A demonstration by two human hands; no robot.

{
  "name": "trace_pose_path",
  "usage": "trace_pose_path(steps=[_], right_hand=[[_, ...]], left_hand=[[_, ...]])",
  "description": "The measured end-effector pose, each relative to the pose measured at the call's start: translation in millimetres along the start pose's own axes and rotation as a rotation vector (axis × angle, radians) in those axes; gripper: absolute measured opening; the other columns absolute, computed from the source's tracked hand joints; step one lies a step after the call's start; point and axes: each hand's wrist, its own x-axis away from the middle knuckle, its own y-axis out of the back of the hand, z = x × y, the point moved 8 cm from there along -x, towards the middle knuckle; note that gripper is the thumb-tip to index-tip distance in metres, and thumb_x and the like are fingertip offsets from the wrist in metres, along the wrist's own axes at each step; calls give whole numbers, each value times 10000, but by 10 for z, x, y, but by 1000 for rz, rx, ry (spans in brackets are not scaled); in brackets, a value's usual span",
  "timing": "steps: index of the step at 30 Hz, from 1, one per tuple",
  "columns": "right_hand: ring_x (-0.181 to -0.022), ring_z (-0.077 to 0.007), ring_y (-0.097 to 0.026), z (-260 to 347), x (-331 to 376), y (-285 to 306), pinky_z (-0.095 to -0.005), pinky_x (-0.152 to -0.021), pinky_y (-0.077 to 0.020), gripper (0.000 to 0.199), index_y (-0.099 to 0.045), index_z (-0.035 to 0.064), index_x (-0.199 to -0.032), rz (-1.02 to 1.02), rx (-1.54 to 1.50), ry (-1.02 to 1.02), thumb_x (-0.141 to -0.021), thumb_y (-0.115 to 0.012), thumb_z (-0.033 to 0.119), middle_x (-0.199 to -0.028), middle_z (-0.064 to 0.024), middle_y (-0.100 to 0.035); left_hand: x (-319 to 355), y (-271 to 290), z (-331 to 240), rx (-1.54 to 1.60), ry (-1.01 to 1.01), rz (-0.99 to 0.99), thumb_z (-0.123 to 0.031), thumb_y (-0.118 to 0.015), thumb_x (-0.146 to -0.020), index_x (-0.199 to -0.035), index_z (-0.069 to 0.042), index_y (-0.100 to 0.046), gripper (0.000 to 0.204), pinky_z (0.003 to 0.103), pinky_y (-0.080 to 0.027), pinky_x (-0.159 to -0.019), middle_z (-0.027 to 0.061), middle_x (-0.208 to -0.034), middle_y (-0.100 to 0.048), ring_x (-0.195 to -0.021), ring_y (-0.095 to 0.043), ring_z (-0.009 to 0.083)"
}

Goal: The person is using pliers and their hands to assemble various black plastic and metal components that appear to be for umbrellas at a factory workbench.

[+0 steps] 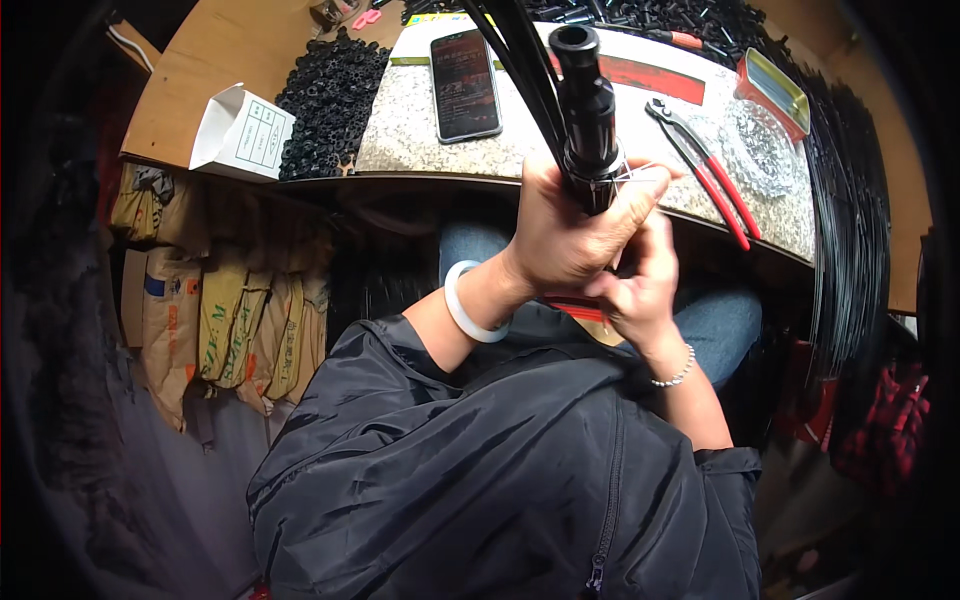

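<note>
My left hand (565,240) is wrapped round what looks like an umbrella frame, its stepped black tube (585,115) standing up toward me with a hollow end. Several long black ribs (515,65) run up and away beside the tube. Thin pale wire ends (638,174) stick out by its collar, next to my left thumb. Just below and to the right, close against the left hand, my right hand (645,290) has its fingers curled in. Whatever those fingers pinch is hidden. The lower part of the frame is covered by my hands.
On the bench top (400,130) lie a phone (466,88), red-handled pliers (705,175), a clear glass dish (757,145) and a tin (775,92). Small black rings (330,100) are heaped left, beside a white box (243,133). Long black rods (850,220) hang at right.
</note>
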Motion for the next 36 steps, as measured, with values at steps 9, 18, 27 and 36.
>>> trace_pose_path(steps=[9, 18, 27, 36], right_hand=[[-989, -210, -470, 1218, -347, 101, -298, -841, -384, 249, -645, 35, -957, -55, 765, 418, -786, -695, 209, -1065, -120, -560], [-641, -202, -520, 1128, -180, 137, -297, -600, -418, 210, -630, 60, -850, -138, 567, 525, -678, -744, 23, -731, -49, -567], [-488, -57, -405, 369, -253, 107, -198, -437, -356, 120, -552, 21, -821, 128, -751, -604, -867, -588, 126, -630, 2, -483], [-863, -273, -528, -91, -336, 1127, -370, -762, -434, 204, -599, 49, -833, -102, 1298, 118, -768, -692, 218, -914, -68, -594]], left_hand=[[81, -33, -142, -144, -333, -57, -2, -547, -869, -1015, 29, -648, 180, 169, -408, -513, 33, -826, -661, -600, -508, 11], [72, -56, -28, -76, -99, -139, 42, -518, -871, -1000, 43, -657, 190, 164, -289, -443, -35, -642, -564, -516, -395, -22], [63, -81, -88, -125, -156, -10, -7, -548, -849, -1068, 65, -611, 239, 163, -334, -465, -27, -613, -531, -515, -447, 7], [-19, 171, -60, -78, -23, -71, -6, -505, -885, -1116, 108, -555, 262, 174, -302, -340, -26, -502, -463, -355, -363, 20]])
